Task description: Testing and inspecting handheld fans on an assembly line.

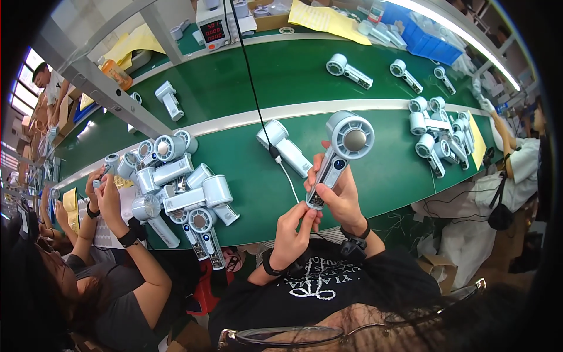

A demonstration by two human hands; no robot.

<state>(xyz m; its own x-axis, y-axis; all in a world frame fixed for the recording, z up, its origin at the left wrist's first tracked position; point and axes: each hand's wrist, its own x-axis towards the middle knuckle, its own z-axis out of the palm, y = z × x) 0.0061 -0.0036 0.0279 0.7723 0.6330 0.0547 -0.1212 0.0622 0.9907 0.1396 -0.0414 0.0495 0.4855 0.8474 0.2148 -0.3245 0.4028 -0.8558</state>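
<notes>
A pale blue handheld fan (353,136) is held up over the bench, head away from me. My right hand (343,196) wraps round its handle, the thumb on the lower part where the inner circuitry shows. At the handle's bottom end, my left hand (293,230) is closed in a pinch. A thin white cable (289,178) runs down to the left fingertips; its tip is hidden there, so I cannot tell whether it is plugged in. Another fan (286,148) lies on the bench just left of the held one, beside the cable's black connector (274,153).
A heap of fans (185,188) lies left, and a smaller pile (440,132) right. Beyond the pale rail (305,112), more fans (350,71) lie on the green belt (281,73). A black cord (249,70) hangs down. A co-worker's hands (108,196) work at left.
</notes>
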